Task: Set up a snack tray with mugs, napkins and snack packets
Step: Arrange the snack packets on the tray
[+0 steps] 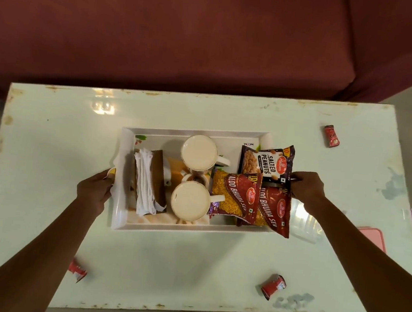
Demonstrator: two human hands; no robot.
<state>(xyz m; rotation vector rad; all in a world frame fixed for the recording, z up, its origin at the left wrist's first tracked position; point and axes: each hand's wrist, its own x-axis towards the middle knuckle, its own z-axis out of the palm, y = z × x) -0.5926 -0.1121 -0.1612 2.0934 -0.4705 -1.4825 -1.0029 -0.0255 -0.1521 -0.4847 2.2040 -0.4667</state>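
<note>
- Head view, looking down: white tray (119,197) flat on the pale worktop (188,260), roughly mid-worktop, long side running across the view.
- Left end of the tray: white napkins (145,182) standing in a brown holder (158,173), just beside the left rim.
- Middle of the tray: far mug (198,155) and near mug (190,201), both full of a pale milky drink, close together one behind the other, handles turned to the right.
- Right end: peanut packet (266,162) at the far corner. Left sev packet (233,197) lying against the near mug's handle, overlapped by the right sev packet (274,211). Near corner of that last one hanging out over the tray's rim.
- Left hand (94,190): grip closed on the tray's left rim, fingers curled round it.
- Right hand (307,189): grip curled at the tray's right end, fingertips over the packet edges there. Rim hidden beneath the packets, so apparently clasping the tray, though not certain.
- Progress, as a judgement: mugs, napkins and snack packets all loaded, so very nearly finished.
- Left to do, at a guess: tucking in the overhanging packet, then perhaps squaring or lifting the tray with both hands.
- Off the tray, well apart from it: far sachet (331,135) at the right, near-right sachet (274,286), near-left sachet (77,270) beside the left forearm. Unclear whether meant for the tray.
- Beyond the worktop: maroon sofa (161,36).
</note>
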